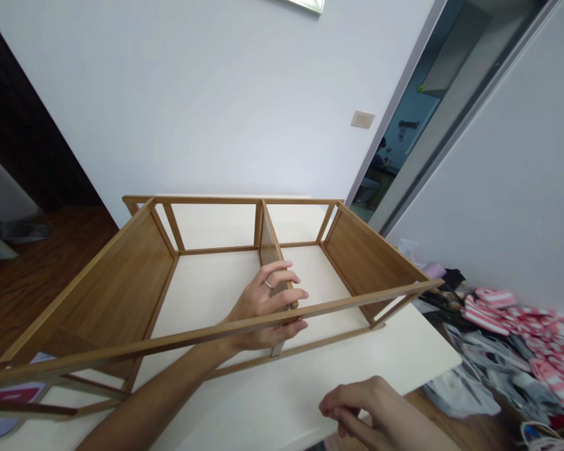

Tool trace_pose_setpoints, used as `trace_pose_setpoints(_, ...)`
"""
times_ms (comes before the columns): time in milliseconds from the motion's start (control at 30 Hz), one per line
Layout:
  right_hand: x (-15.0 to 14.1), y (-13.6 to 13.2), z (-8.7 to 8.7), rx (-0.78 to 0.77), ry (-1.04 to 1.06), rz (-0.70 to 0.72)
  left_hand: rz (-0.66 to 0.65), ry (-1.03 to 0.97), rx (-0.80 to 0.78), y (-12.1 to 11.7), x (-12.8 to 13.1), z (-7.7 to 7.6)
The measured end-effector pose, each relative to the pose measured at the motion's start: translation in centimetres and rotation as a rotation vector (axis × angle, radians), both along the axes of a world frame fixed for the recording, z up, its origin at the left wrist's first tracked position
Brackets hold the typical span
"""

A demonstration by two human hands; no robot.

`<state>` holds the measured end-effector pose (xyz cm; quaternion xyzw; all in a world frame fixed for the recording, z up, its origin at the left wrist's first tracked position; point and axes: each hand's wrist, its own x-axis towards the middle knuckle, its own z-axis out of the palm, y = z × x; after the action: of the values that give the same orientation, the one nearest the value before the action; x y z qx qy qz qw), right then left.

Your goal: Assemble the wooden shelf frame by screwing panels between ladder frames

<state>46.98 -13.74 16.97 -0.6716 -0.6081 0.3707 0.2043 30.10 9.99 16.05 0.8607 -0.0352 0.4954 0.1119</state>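
A wooden frame (352, 302) with panelled ends lies across a white table (244, 413). Its middle divider panel (271, 233) runs from the back rail to the front rail. My left hand (267, 297), a ring on one finger, reaches under the front rail and grips the divider's top edge near its front end. Some small metal hardware (289, 307) shows at that corner. In front of the frame, over the table's near edge, my right hand (357, 407) has its fingers curled together and touches no part of the frame. What it may hold is hidden.
A white wall (235, 106) rises behind the table. Clothes (531, 332) and plastic bags (460, 391) are piled at the right. A flat item with red print (16, 394) lies under the frame's left end. Through the doorway a person (378, 163) is visible.
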Motion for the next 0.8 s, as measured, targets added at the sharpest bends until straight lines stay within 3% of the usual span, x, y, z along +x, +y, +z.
trace_pose_setpoints(133, -1.8, 1.2, 0.5, 0.163, 0.115, -0.061, -0.04, 0.036, 0.07, 0.5, -0.3, 0.4)
trace_pose_setpoints(467, -3.9, 2.8, 0.9, 0.417, 0.083, -0.125, -0.049, 0.024, 0.081, 1.3, -0.2, -0.2)
trace_pose_setpoints(800, -4.8, 2.9, 0.4, 0.431, 0.249, -0.246, -0.009, -0.016, 0.13, 1.2, 0.0, -0.1)
